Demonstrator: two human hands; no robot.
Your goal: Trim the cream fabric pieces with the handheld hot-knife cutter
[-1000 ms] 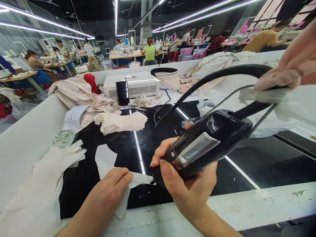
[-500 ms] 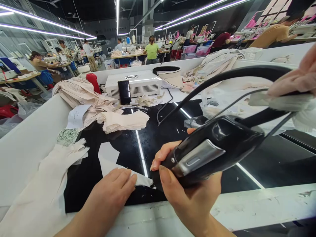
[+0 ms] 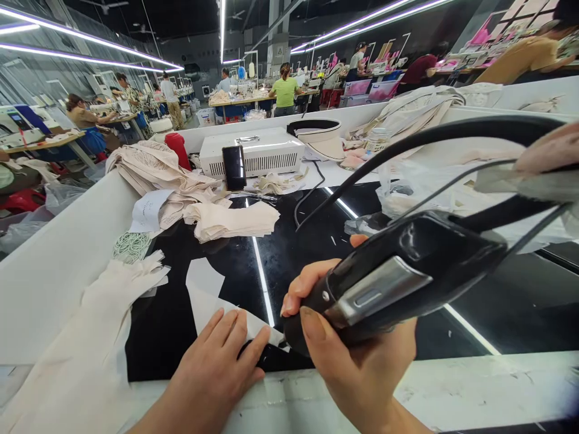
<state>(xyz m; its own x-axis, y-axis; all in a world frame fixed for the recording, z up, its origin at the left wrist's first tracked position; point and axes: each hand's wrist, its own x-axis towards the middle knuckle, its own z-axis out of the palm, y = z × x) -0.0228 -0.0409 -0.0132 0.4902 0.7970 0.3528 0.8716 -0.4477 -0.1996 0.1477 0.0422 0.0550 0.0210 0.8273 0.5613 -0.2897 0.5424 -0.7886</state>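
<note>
My left hand (image 3: 221, 355) lies on a thin white cut piece (image 3: 203, 286) that rests on the shiny black tabletop. Its fingers are spread, pressing the piece's lower part. With my right hand (image 3: 357, 361) I grip a black corded handheld tool (image 3: 407, 271) with a silver side panel. The tool is tilted, its narrow tip low at the right end of the white piece. Whether the tip touches the piece I cannot make out. A thick black hose and a thinner cord run from its back end, past pale wrapping at the right edge.
Stacked cream fabric pieces (image 3: 233, 218), a green elastic bundle (image 3: 132, 247) and a longer cream pile (image 3: 85, 325) lie left. Behind stand a phone (image 3: 234, 167), a white vented box (image 3: 266, 155) and a visor (image 3: 323, 141). A clear plastic bag (image 3: 402, 187) is right. Several people work beyond.
The fingers of my left hand have spread apart and the hand has shifted slightly toward me on the white piece. My right hand keeps its grip on the tool. The whole view has shifted a little.
</note>
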